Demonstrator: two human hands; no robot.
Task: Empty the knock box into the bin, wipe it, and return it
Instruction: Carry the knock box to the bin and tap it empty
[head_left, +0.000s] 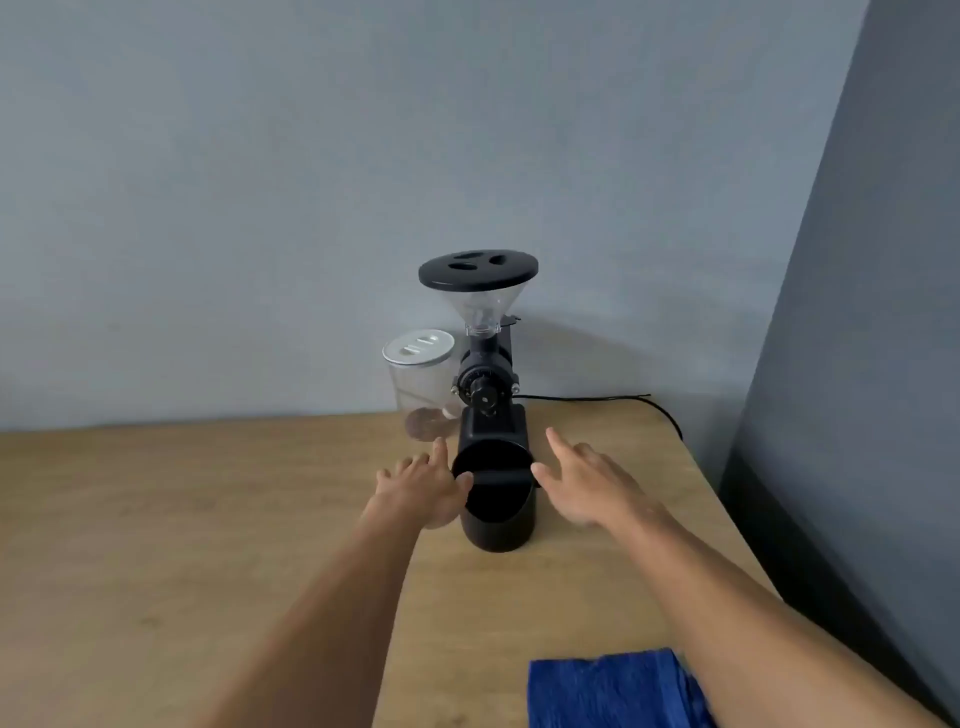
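Note:
The black round knock box (498, 525) stands upright on the wooden table (208, 519), right in front of the grinder. A dark bar crosses its open top. My left hand (423, 486) is at its left side, fingers spread, thumb touching the rim. On the box's right side is my right hand (587, 483), fingers apart, thumb at the end of the bar. Neither hand has closed around the box. A folded blue cloth (613, 691) lies at the table's near right edge.
A black coffee grinder (485, 364) with a clear hopper stands behind the box. A clear jar with a white lid (421, 384) is to its left. A black cable (623, 400) runs right along the wall. The table's right edge is close to the grey wall.

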